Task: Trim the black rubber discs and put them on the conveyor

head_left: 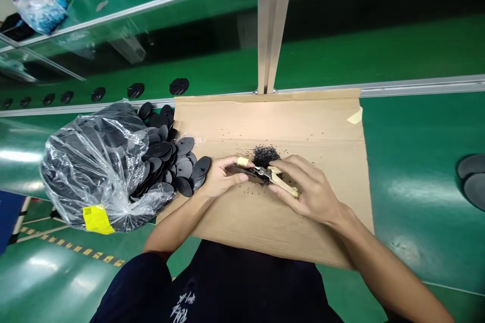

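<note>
Left hand (223, 177) closes on a black oval disc (238, 171) as right hand (308, 186) grips tape-handled metal cutters (282, 181) against it, both held low over black crumbs (264, 155) mid-sheet on cardboard (303, 121) atop a green worktop (417, 136). A clear plastic bag (91, 171) of similar discs spills at the sheet's left edge.

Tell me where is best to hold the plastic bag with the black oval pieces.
Grip the clear plastic bag by its rounded body from the left, away from the right end, where black oval pieces spill onto the cardboard sheet. That bulge looks fullest, so holding there seems steadier.
</note>
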`<state>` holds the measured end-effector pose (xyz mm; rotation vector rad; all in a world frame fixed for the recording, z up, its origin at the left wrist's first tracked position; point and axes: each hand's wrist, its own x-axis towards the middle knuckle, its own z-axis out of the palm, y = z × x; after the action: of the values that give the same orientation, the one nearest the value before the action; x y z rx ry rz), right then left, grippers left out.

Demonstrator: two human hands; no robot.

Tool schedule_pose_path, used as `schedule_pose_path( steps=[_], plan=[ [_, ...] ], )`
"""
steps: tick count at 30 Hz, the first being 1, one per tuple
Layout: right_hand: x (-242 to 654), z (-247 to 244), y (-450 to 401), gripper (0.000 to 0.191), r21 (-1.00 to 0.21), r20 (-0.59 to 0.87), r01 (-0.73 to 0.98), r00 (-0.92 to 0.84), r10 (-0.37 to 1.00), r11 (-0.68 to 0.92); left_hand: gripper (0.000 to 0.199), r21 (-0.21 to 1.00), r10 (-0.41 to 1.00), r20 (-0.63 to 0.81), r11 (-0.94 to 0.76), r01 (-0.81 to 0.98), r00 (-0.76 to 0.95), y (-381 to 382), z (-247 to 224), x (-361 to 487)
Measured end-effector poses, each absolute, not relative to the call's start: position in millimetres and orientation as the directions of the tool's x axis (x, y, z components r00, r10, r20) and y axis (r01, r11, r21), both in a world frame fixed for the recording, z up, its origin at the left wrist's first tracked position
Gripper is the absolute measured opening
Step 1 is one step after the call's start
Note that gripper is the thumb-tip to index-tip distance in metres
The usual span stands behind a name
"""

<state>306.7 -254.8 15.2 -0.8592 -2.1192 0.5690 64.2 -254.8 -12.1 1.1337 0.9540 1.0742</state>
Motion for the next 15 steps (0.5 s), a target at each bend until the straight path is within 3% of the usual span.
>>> schedule_pose_path(
  steps=[7, 15],
  plan=[
    [310.0, 14.5, -256.5, 0.034, -0.505, 0.530, 0.468, -0.495, 0.688, 0.725, 0.032, 0.991, 0.961, 0.070, -0.037, -0.125, 0.266, -256.6, -13.0, 61.9],
    [313.5, 17.7, -257.7, 0.030, -0.628, 0.473, 0.393, -0.492, 0.731, 0.671, 0.029, 0.989, 0.971, 0.101, -0.074, -0.129, 0.217, -261.1, -15.2, 66.4]
  ],
)
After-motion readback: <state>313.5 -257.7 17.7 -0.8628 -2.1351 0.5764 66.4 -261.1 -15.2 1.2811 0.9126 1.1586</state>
